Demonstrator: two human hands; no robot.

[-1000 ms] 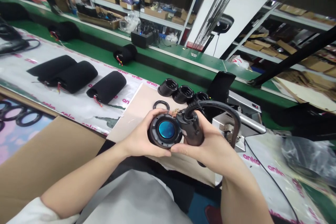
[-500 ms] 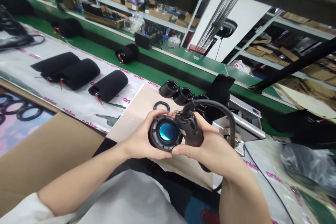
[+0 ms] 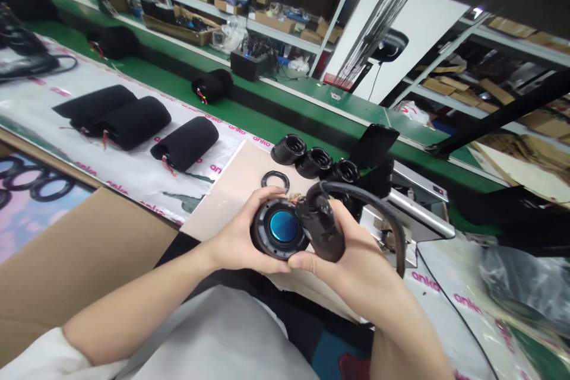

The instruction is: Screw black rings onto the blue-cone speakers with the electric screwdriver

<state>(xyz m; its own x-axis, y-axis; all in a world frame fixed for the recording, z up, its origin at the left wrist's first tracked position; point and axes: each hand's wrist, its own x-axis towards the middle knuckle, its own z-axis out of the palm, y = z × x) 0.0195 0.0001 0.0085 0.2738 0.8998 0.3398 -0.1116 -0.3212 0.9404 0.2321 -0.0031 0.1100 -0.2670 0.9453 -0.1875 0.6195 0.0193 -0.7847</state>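
Observation:
My left hand is wrapped round the side of a black round speaker. The speaker's end faces up, showing a shiny blue disc inside a black ring with small holes. My right hand grips a corded black electric screwdriver, its thick cable arching over to the right. The right thumb also touches the speaker's near edge. Where the screwdriver's tip lies, I cannot see. Just beyond the speaker, a loose black ring lies on the pale board.
Black cylindrical parts stand behind the board. Several black fabric-covered speakers with coloured wires lie at left on the printed sheet. More black rings rest at far left beside cardboard. A silver machine stands at right; shelves fill the background.
The view has shifted slightly. The screwdriver has tilted and dropped a little, its cable lower and farther right. Both hands keep their hold, and the glare on the blue disc has faded.

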